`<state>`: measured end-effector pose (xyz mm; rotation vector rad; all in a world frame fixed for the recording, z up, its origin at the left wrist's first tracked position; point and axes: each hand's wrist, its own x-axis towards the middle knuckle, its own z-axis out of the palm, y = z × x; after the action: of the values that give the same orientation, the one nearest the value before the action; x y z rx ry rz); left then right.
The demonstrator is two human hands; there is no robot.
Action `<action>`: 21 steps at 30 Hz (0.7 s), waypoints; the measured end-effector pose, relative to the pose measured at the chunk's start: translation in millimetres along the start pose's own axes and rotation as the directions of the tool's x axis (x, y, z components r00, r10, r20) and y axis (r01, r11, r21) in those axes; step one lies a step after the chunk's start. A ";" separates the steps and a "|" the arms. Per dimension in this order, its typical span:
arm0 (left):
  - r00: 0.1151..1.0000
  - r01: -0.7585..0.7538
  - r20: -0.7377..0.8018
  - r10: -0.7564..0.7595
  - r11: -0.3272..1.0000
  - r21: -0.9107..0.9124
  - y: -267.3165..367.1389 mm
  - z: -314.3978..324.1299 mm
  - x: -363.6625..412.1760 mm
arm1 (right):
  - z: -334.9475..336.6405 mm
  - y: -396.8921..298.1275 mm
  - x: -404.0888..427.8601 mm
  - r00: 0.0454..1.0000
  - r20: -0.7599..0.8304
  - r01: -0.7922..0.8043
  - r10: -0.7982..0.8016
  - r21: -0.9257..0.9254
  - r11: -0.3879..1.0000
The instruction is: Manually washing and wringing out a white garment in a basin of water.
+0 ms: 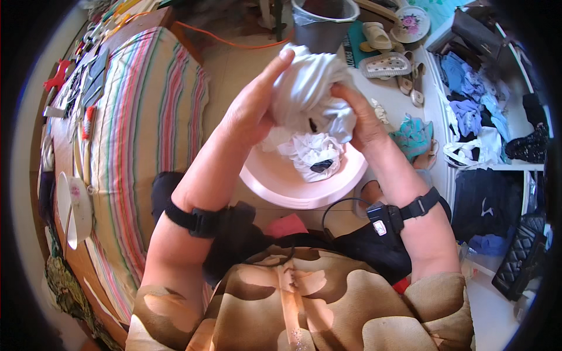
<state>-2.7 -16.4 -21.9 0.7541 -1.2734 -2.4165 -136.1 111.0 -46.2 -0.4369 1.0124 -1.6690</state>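
Observation:
Between my two hands is a bunched white cloth (309, 83), raised over a pink plastic basin (303, 195). My left hand (257, 103) grips its left side, thumb pointing up along the fabric. On the right side, my right hand (362, 116) presses its fingers into the folds. A small dark mark shows low on the cloth. Inside the basin lies a crumpled white fabric piece (314, 153) with a black patch on it. The cloth hides the basin's far part.
A striped cloth (127, 109) covers the surface at left, with a red-handled tool (88, 123) on it. Beyond the basin stands a grey lined bin (322, 33). Shoes (386, 66) lie at the upper right, beside a white shelf (522, 166) holding clothes (467, 114) and a black quilted bag (522, 254).

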 end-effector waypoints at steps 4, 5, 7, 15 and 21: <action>0.998 0.024 0.057 -0.019 0.995 -0.094 -3.6 -2.3 1.7 | 6.6 7.0 0.8 0.999 0.025 -0.034 0.034 -0.026 0.999; 0.997 0.016 0.078 -0.006 0.993 -0.119 -3.8 -1.9 2.7 | 7.5 2.6 -2.4 0.998 0.028 -0.056 0.057 -0.029 0.998; 0.996 0.031 0.092 -0.017 0.986 -0.162 -6.9 1.8 4.5 | 7.5 -4.0 -8.0 0.992 0.048 -0.115 0.115 -0.014 0.993; 0.996 -0.066 0.048 0.080 0.968 -0.243 -14.9 6.6 1.2 | 9.3 -14.9 -4.2 0.997 0.059 -0.039 0.048 -0.150 0.988; 0.998 -0.002 -0.069 -0.008 0.990 -0.141 -15.5 15.7 0.2 | 16.7 -14.5 -7.7 0.997 -0.007 -0.071 0.071 0.053 0.996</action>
<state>-12.3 2.6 -27.5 0.7926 -1.0637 -2.4299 -130.2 112.2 -23.5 -0.3554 0.9767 -1.6316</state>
